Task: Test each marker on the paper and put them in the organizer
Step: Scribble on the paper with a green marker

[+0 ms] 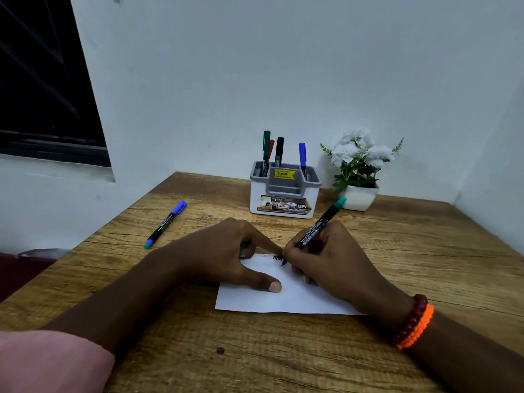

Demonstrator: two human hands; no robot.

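My right hand [326, 262] grips a black marker with a teal end [320, 225], its tip on the white paper [295, 299] beside a dark scribble [278, 258]. My left hand [226, 259] rests on the paper's left part, thumb pressing it down, and curls round a green cap [242, 247] that barely shows. Another marker with a blue cap [166, 224] lies on the table to the left. The white and grey organizer [285, 191] stands behind the paper and holds several markers [279, 151] upright.
A small white pot of white flowers [358, 168] stands right of the organizer by the wall. The wooden table [255, 350] meets walls at the back and right. A dark window [42, 95] is at the left.
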